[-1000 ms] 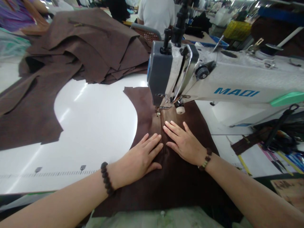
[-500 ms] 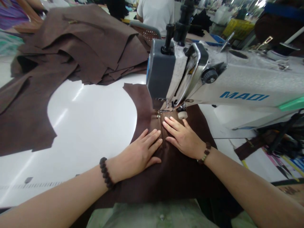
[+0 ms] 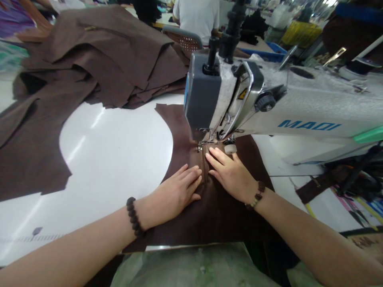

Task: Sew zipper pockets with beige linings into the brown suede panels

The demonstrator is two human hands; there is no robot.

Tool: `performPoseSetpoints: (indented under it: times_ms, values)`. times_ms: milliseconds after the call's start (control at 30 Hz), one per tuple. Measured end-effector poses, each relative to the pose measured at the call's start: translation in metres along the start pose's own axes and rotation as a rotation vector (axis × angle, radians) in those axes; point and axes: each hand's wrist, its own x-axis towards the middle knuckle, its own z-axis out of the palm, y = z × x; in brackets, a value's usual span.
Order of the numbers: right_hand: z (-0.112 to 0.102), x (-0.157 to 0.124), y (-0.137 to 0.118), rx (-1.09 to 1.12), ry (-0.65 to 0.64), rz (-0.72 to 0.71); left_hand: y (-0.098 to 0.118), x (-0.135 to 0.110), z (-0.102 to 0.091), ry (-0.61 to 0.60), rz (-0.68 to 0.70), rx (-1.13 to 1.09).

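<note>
I have the left hand (image 3: 173, 195) and right hand (image 3: 231, 173) laid flat on the brown cloth (image 3: 209, 223), one each side of its zip (image 3: 204, 163). The left fingers lie close together, the right slightly apart, and neither set pinches anything. The cloth lies on the table (image 3: 116, 155), partly under the machine (image 3: 302, 105). I judge this as guiding the zip's seam through; my next move calls for light, even pressure, zip straight, fingertips clear of the stitching point.
</note>
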Motion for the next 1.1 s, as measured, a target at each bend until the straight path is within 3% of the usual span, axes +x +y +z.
performPoseSetpoints:
  times_ms: [100, 267, 567, 1100]
  values:
    - [0.002, -0.012, -0.014, 0.067, -0.01, 0.038, 0.008, -0.004, -0.001, -0.004, -0.017, -0.03]
    - [0.01, -0.024, -0.01, 0.082, 0.02, -0.06, 0.013, -0.007, -0.003, -0.008, -0.023, -0.063]
    - [0.01, -0.023, 0.0, 0.039, 0.01, -0.14, 0.013, -0.006, 0.002, -0.007, -0.042, -0.027]
    - [0.01, -0.016, 0.006, 0.048, 0.025, -0.155, 0.009, -0.001, 0.003, -0.001, -0.069, -0.038]
